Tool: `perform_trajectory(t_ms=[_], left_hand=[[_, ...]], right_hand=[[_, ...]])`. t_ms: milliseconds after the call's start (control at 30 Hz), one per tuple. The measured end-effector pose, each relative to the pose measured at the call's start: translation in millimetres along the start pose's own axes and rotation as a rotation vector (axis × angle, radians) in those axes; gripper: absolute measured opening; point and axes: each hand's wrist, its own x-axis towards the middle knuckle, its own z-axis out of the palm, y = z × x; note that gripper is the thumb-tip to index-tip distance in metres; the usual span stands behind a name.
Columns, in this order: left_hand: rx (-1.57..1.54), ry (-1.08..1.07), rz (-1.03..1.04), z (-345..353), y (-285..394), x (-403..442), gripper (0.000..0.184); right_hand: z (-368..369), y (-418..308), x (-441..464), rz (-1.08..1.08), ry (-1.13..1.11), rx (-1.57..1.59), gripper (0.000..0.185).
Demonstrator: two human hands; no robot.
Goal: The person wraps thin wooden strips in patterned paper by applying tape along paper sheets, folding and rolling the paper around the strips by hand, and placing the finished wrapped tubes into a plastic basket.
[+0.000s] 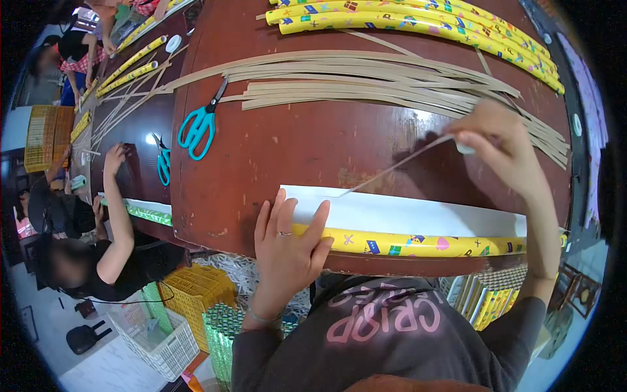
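A yellow patterned roll of wrapping paper [405,244] lies along the front edge of the table, its white inner side [418,212] turned up as a flap. My left hand [290,238] rests on the roll and flap with its fingers apart, holding nothing. A thin strip of tape [398,164] runs taut from the flap up to my right hand [499,134]. My right hand is closed on the strip's far end and slightly blurred. Under its fingers shows a small white round piece [465,147], partly hidden.
Long tan strips [353,75] lie across the table beyond the flap, with teal scissors [198,127] at their left end. More yellow rolls [418,23] lie at the far side. At left, a co-worker's arm [117,209] reaches over a neighbouring table holding a green roll [149,214].
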Motion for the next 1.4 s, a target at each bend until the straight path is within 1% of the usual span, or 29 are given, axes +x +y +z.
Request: perform_trajectory(t_ms=[33, 67, 100, 167, 233, 300, 367, 467, 500, 567, 633, 700, 800, 833, 867, 933, 1000, 1033, 1100, 1133, 1200, 1233, 1267, 1333, 1400], left_hand=[[-0.001, 0.011, 0.006, 1, 0, 0, 0.05], [-0.002, 0.021, 0.012, 1, 0, 0, 0.049], [-0.004, 0.024, 0.012, 1, 0, -1, 0.049], [-0.019, 0.05, 0.032, 0, -1, -1, 0.048], [-0.031, 0.078, 0.05, 1, -2, -2, 0.048], [-0.045, 0.109, 0.069, 4, -3, -3, 0.048], [-0.064, 0.134, 0.073, 6, -3, -5, 0.047], [-0.097, 0.148, 0.071, 6, -3, -5, 0.046], [-0.099, 0.151, 0.068, 5, -2, -4, 0.046], [-0.1, 0.118, 0.053, 2, -2, -3, 0.044], [-0.103, 0.121, 0.06, 3, -3, -3, 0.044], [-0.109, 0.122, 0.065, 3, -3, -3, 0.043], [-0.095, 0.084, 0.054, 0, -2, -3, 0.043], [-0.1, 0.074, 0.049, 0, -2, -2, 0.043], [-0.105, 0.064, 0.045, 0, -2, -1, 0.042], [-0.107, 0.071, 0.039, -1, -2, -1, 0.043], [-0.108, 0.077, 0.033, -2, -2, 0, 0.043], [-0.1, 0.071, 0.034, -2, -2, 0, 0.043], [-0.093, 0.064, 0.033, -3, -2, 0, 0.043], [-0.09, 0.064, 0.032, -3, -2, 1, 0.042], [-0.087, 0.063, 0.029, -2, -2, 1, 0.042], [-0.081, 0.07, 0.029, -1, -2, 0, 0.042], [-0.075, 0.077, 0.03, 0, -2, 0, 0.042], [-0.078, 0.071, 0.023, -1, -2, 0, 0.042], [-0.079, 0.067, 0.017, -1, -2, -1, 0.042]], right_hand=[[-3, 0, 12, 0.039, -0.053, 0.002, 0.016], [-2, 7, 26, -0.127, -0.024, -0.084, 0.018], [-2, 4, 39, -0.129, -0.025, -0.088, 0.018], [0, -13, 71, -0.018, -0.139, 0.015, 0.023], [1, -18, 108, 0.034, -0.253, -0.027, 0.028], [10, -39, 137, 0.205, -0.32, -0.039, 0.024], [13, -47, 168, 0.215, -0.42, -0.094, 0.032], [22, -51, 205, 0.222, -0.459, -0.127, 0.037], [31, -45, 219, 0.15, -0.495, -0.167, 0.035], [42, -42, 234, 0.075, -0.533, -0.207, 0.033], [49, -48, 243, -0.084, -0.524, -0.211, 0.029], [67, -45, 265, -0.086, -0.53, -0.216, 0.027], [88, -52, 288, -0.166, -0.453, -0.188, 0.025], [93, -53, 292, -0.167, -0.455, -0.189, 0.025], [94, -69, 283, -0.106, -0.398, -0.303, 0.025], [103, -78, 294, -0.045, -0.342, -0.418, 0.025], [120, -68, 327, -0.174, -0.555, -0.482, 0.025], [127, -69, 330, -0.175, -0.557, -0.481, 0.025], [138, -72, 335, -0.2, -0.481, -0.433, 0.028], [141, -74, 337, -0.202, -0.483, -0.431, 0.028], [147, -79, 342, -0.201, -0.385, -0.41, 0.029], [159, -90, 348, -0.201, -0.386, -0.409, 0.029], [182, -100, 364, -0.285, -0.451, -0.826, 0.029], [186, -106, 366, -0.368, -0.508, -1.244, 0.029], [169, -88, 363, -0.338, -0.28, -0.548, 0.028]])
